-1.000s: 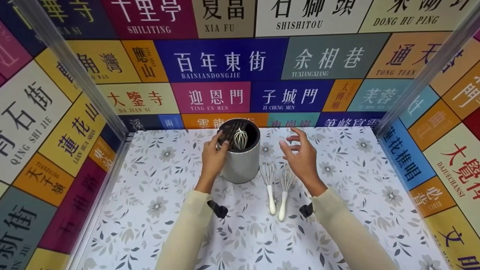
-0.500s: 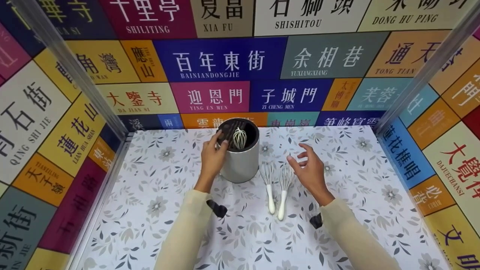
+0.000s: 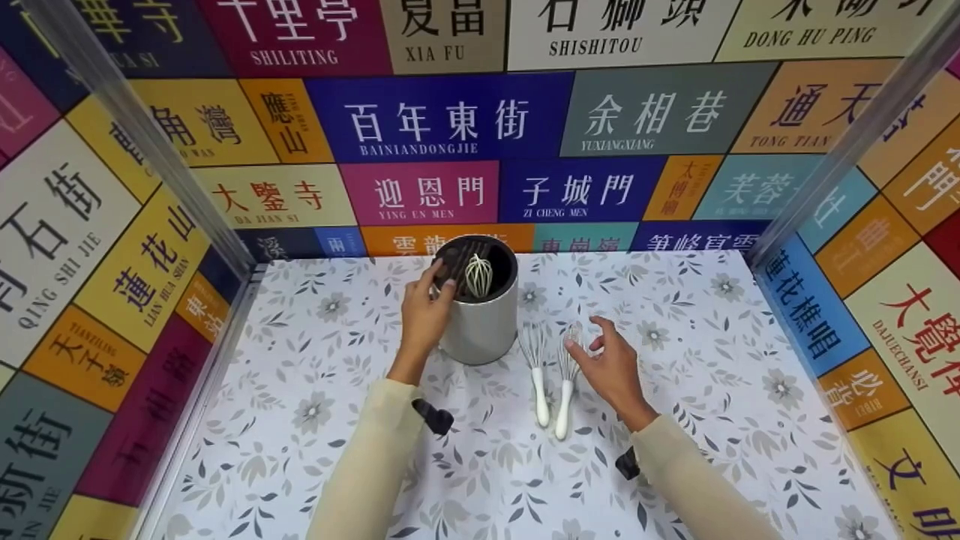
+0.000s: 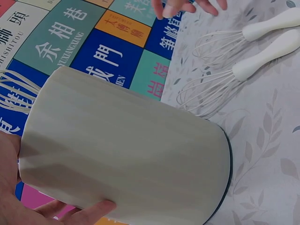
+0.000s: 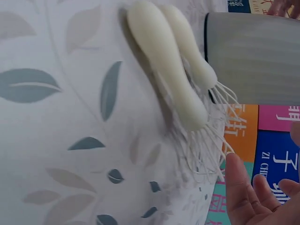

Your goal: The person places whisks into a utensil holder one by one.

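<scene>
On the back wall [image 3: 427,191], a dark-blue panel [image 3: 441,117] read BAINIANDONGJIE, a grey panel [image 3: 667,111] YUXIANGXIANG and a maroon panel [image 3: 298,34] SHILITING

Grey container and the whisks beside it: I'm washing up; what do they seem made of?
Grey container: perhaps plastic or coated metal, satin, from its soft sheen. Whisk handles: probably plastic, satin, smooth with no grain. Whisk wires: likely metal, judging by thin, even loops; finish unclear.

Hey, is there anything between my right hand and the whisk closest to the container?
Yes, the outer whisk does: it lies on the table between your right hand and the inner whisk, the one beside the container. Nothing else visible is in between.
</scene>
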The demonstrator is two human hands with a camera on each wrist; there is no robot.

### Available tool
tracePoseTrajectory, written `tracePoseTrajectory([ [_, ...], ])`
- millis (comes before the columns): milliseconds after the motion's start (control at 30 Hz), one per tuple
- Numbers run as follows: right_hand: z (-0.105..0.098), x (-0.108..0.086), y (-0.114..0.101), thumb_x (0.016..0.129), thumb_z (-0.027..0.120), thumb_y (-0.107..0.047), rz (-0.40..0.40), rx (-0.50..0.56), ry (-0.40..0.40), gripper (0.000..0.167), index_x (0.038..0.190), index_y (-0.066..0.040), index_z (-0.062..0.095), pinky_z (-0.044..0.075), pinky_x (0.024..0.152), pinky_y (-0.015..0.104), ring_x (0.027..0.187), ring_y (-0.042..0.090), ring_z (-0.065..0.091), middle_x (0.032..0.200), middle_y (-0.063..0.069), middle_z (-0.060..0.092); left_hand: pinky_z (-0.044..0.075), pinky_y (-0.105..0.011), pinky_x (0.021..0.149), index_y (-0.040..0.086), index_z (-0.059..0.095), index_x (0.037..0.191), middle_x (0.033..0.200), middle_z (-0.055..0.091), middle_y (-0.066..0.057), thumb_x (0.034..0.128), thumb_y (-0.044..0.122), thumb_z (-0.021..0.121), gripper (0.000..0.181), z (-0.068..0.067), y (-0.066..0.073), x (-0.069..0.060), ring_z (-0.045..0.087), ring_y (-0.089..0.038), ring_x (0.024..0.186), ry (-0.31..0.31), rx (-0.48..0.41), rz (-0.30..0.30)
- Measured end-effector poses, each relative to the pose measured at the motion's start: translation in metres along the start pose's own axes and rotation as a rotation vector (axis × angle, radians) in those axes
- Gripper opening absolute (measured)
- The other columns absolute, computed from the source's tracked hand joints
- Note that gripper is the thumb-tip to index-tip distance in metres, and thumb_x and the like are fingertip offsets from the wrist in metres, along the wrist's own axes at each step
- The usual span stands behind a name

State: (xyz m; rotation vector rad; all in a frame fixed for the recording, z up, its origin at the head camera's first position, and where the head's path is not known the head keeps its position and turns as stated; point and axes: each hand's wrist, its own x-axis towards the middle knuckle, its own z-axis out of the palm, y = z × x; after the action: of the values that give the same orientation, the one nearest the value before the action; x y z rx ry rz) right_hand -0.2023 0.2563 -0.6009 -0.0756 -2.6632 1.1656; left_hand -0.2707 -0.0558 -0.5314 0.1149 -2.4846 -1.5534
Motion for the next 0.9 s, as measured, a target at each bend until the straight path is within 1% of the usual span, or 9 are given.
tracePoseTrajectory([
  [67, 0.003, -0.003, 0.003, 0.091, 0.074, -0.049, 0.016, -0.017, -0.018, 0.066, 0.143, -0.015, 0.053, 0.046, 0.069, 0.038, 0.073, 0.022, 0.059, 0.093, 0.012, 0.063, 0.047, -0.045, 0.088, 0.02, 0.057, 0.147, 0.123, 0.058, -0.023, 0.0985, 0.03, 0.062, 0.05, 0.0, -0.001, 0.0, 0.055, -0.029, 0.094, 0.004, 0.006, 0.005],
  [233, 0.008, -0.012, 0.009, 0.091, 0.073, -0.05, 0.061, -0.046, -0.065, 0.072, 0.147, -0.012, 0.049, 0.05, 0.068, 0.042, 0.075, 0.026, 0.063, 0.094, 0.012, 0.069, 0.046, -0.045, 0.088, 0.02, 0.058, 0.146, 0.122, 0.059, -0.023, 0.0978, 0.029, 0.062, 0.049, 0.0, 0.0, 0.0, 0.056, -0.03, 0.094, 0.015, 0.012, 0.014],
  [400, 0.013, -0.018, 0.011, 0.09, 0.074, -0.051, 0.109, -0.045, -0.108, 0.076, 0.15, -0.015, 0.046, 0.052, 0.065, 0.037, 0.073, 0.022, 0.065, 0.094, 0.01, 0.071, 0.045, -0.043, 0.085, 0.018, 0.059, 0.146, 0.114, 0.059, -0.021, 0.0981, 0.028, 0.063, 0.049, 0.0, 0.001, -0.001, 0.055, -0.029, 0.093, 0.019, 0.013, 0.028],
  [500, 0.015, -0.022, 0.012, 0.088, 0.076, -0.05, 0.126, -0.039, -0.12, 0.079, 0.152, -0.017, 0.042, 0.051, 0.063, 0.034, 0.07, 0.018, 0.064, 0.092, 0.009, 0.071, 0.045, -0.043, 0.084, 0.018, 0.059, 0.146, 0.113, 0.059, -0.021, 0.0982, 0.027, 0.063, 0.049, 0.0, 0.002, -0.001, 0.055, -0.028, 0.093, 0.02, 0.016, 0.033],
  [733, 0.018, -0.028, 0.011, 0.087, 0.079, -0.042, 0.179, 0.016, -0.143, 0.092, 0.159, -0.018, 0.028, 0.051, 0.053, 0.029, 0.055, 0.015, 0.062, 0.085, 0.009, 0.07, 0.046, -0.045, 0.086, 0.017, 0.058, 0.146, 0.116, 0.06, -0.022, 0.0983, 0.027, 0.063, 0.049, -0.001, 0.001, -0.001, 0.055, -0.03, 0.094, 0.02, 0.019, 0.039],
  [900, 0.021, -0.031, 0.01, 0.088, 0.08, -0.04, 0.235, 0.058, -0.181, 0.096, 0.162, -0.017, 0.023, 0.053, 0.051, 0.03, 0.057, 0.016, 0.064, 0.087, 0.009, 0.069, 0.046, -0.046, 0.087, 0.017, 0.059, 0.146, 0.117, 0.06, -0.024, 0.0981, 0.026, 0.063, 0.049, -0.001, 0.001, 0.0, 0.056, -0.03, 0.094, 0.021, 0.018, 0.047],
])
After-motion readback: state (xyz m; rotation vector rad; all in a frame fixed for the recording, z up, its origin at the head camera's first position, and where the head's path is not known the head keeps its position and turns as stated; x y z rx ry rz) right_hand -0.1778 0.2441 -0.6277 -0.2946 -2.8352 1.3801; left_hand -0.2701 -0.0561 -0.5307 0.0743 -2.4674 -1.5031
